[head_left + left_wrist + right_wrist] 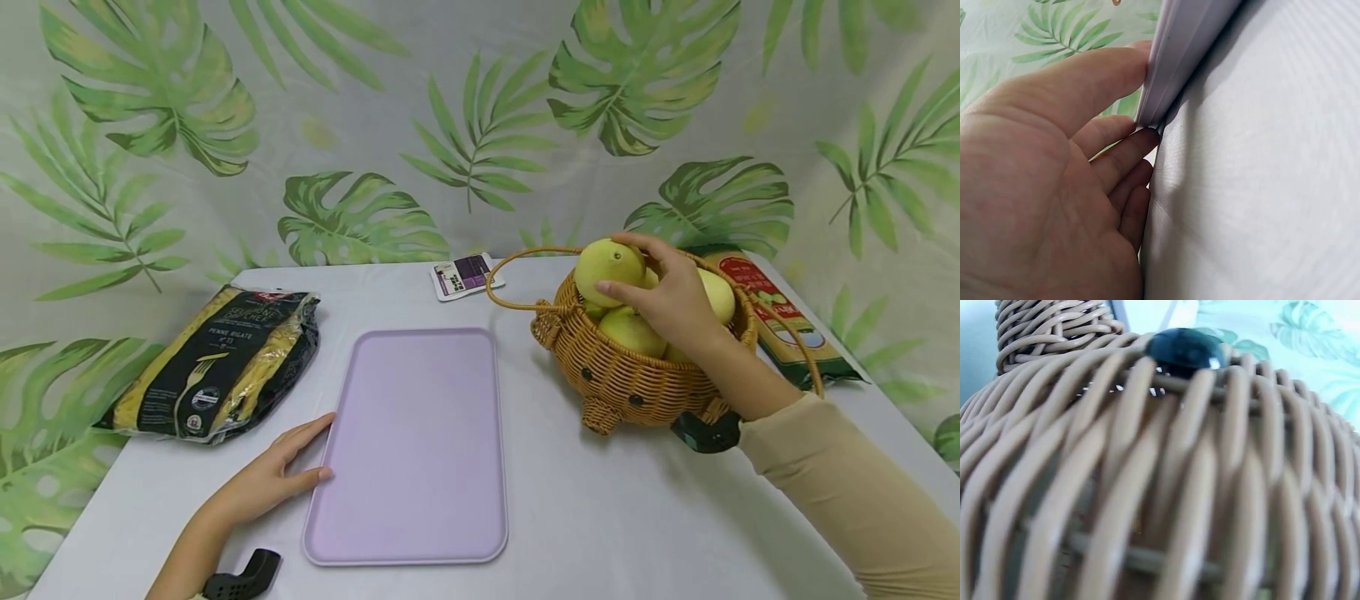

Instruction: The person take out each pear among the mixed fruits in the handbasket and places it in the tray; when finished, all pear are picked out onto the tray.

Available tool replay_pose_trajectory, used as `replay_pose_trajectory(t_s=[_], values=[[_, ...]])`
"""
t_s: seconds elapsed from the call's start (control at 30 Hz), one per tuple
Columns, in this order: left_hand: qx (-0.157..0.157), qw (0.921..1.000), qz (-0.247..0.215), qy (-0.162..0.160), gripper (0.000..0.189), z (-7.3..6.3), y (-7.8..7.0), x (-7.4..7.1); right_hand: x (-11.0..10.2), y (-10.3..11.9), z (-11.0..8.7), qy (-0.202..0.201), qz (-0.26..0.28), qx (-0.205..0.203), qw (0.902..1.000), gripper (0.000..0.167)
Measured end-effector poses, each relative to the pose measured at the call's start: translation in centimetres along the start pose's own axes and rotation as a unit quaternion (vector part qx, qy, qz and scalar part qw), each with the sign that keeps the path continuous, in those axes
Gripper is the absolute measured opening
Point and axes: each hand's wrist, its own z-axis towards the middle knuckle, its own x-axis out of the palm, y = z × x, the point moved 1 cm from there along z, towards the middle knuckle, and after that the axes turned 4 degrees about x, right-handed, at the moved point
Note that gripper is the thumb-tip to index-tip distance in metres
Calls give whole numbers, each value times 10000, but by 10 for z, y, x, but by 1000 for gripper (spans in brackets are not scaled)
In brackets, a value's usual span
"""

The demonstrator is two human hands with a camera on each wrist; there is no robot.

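Observation:
In the head view my right hand (671,292) grips a round yellow-green pear (609,271) at the top of a brown wicker basket (637,392). Below it in the basket lie several more pears (632,331). The basket is shaped like an animal, with a snout and dark eyes. Its weave (1166,475) fills the right wrist view, hiding that hand there. On the left, my left hand (262,475) touches the left edge of a lilac tray (412,442), fingers extended. Its thumb and fingertips meet the tray rim (1175,56) in the left wrist view.
A black and yellow bag of penne (217,362) lies at the left. Behind the tray is a small white and purple packet (465,275). A red, gold and green bag (787,317) lies behind the basket's right side. The basket's loop handle (517,252) sticks out leftward.

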Motion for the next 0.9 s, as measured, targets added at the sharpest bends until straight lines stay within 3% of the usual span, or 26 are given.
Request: replay_pose_trajectory(t_s=[0.27,0.5,0.7,0.9], values=[[11,10000,-11,0,68,0,1,0,-5,17,-8,-230,753,-289,9965,52],[1,10000,52,9,68,0,0,0,5,41,-20,-205,1706,-853,9814,51],[-48,10000,9,7,68,0,-2,-1,35,54,-28,98,2159,-1217,9688,52],[-35,10000,25,2,68,0,-3,0,84,47,-29,542,2030,-771,9746,52]])
